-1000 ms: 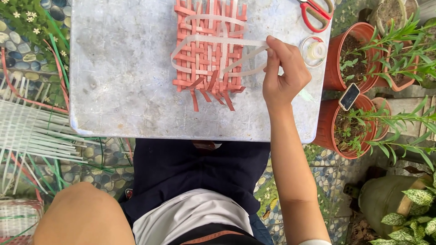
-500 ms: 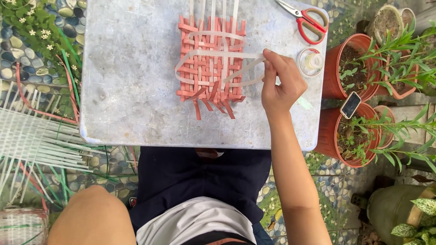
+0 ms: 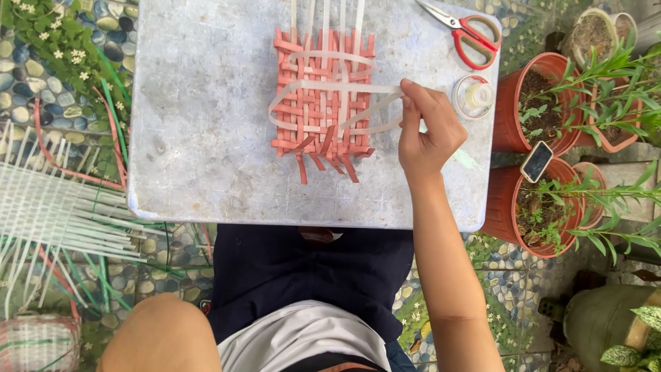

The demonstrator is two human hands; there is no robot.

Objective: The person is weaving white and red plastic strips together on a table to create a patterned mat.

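Observation:
A small woven mat (image 3: 320, 103) of red and white flat strips lies on a grey metal board (image 3: 206, 138) across my lap. My right hand (image 3: 427, 131) rests at the mat's right edge. Its fingers pinch the ends of white strips (image 3: 344, 86) that loop across the mat. Loose red strip ends stick out at the mat's near edge, and white strips run off its far edge. My left hand is out of view; only a bare limb (image 3: 158, 334) shows at the bottom left.
Red-handled scissors (image 3: 471, 34) and a small clear round container (image 3: 474, 96) lie on the board's far right corner. Terracotta pots (image 3: 530, 103) with plants stand to the right, a phone (image 3: 536, 162) propped in one. A bundle of white strips (image 3: 55, 213) lies on the pebbled ground to the left.
The view has tilted, so the board and mat sit lower in frame. My right hand keeps its pinch on the white strips at the mat's right edge.

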